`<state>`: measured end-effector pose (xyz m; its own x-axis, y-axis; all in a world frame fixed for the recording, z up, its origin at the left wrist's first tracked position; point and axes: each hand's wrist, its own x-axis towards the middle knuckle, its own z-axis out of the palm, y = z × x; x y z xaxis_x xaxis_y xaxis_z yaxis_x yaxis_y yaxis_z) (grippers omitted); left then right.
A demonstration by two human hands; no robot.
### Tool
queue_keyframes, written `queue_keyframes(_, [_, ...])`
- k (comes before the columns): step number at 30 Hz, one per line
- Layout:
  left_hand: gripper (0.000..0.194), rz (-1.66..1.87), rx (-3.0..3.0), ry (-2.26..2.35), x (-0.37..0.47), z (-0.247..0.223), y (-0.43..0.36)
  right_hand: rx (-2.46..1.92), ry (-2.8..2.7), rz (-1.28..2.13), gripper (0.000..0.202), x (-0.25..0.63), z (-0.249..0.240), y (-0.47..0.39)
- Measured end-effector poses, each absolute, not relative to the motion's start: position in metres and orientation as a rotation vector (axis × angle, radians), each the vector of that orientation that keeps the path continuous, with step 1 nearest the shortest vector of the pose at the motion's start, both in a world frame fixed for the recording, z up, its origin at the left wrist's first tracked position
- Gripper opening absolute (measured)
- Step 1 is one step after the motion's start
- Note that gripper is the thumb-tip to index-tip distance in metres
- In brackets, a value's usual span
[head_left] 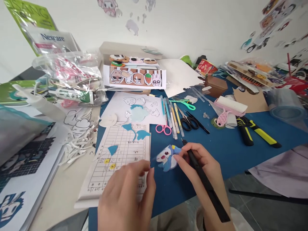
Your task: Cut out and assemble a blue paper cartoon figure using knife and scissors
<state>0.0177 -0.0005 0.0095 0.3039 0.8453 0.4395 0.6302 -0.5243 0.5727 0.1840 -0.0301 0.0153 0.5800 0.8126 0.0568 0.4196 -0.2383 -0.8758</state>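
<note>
My right hand [204, 173] is closed around a long black pen-like tool [201, 175], its thin tip pointing away from me. Thumb and index finger of that hand also pinch the edge of a blue-and-white cartoon character cutout [165, 158]. My left hand [128, 189] hovers over a printed form with handwriting [96, 179], thumb and index tips drawn close together; whether something tiny is between them I cannot make out. On the form lie a blue triangular piece [112, 149], blue leaf-shaped pieces [142, 135] and two small yellow pieces [112, 166].
Behind the cutout lie pink-handled scissors [164, 129], several pens [173, 119], black scissors [189, 123] and green scissors [186, 104]. Yellow-and-black pliers [261, 131] and a pink lint roller [223, 117] are at right. Paper scraps [78, 144] and plastic packages [72, 77] crowd the left.
</note>
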Motion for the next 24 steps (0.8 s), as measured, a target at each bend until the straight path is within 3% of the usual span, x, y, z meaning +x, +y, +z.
queue_keyframes(6, [0.018, 1.055, 2.762, 0.93, 0.029, -0.005, 0.002, -2.029, -1.109, 0.469, 0.014, 0.181, 0.009, -0.022])
queue_keyframes(14, [0.029, 0.856, 2.878, 0.863, 0.033, -0.013, 0.006, -2.049, -1.235, 0.382, 0.016, 0.185, 0.01, -0.022])
queue_keyframes(19, [0.03, 0.859, 2.879, 0.886, 0.034, -0.012, 0.005, -1.841, -1.06, 0.175, 0.021, 0.192, 0.007, -0.031])
queue_keyframes(24, [0.043, 0.746, 2.953, 0.91, 0.035, -0.002, 0.009, -1.498, -1.078, 0.396, 0.036, 0.203, 0.009, -0.027])
